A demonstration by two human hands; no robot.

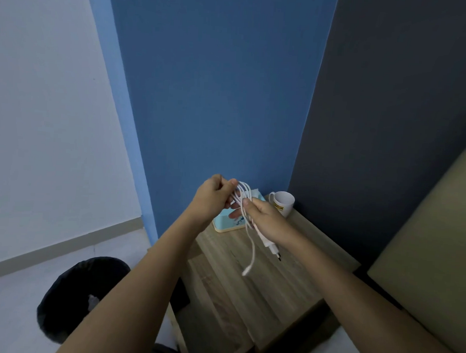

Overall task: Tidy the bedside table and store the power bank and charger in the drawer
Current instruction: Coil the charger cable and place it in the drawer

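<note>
Both my hands hold a white charger above the wooden bedside table [248, 289]. My left hand [212, 196] pinches the looped white cable [244, 193] at its top. My right hand [267, 218] grips the cable loops and the charger plug [270, 246], which hangs below the palm with its prongs pointing down. A loose cable end [249, 265] dangles over the table top. No power bank is visible. The drawer front is not clearly in view.
A light blue tissue box [227, 225] and a white mug [282, 202] stand at the table's back, against the blue wall. A dark bin [69, 300] with a black liner sits on the floor to the left. A bed edge [431, 265] lies to the right.
</note>
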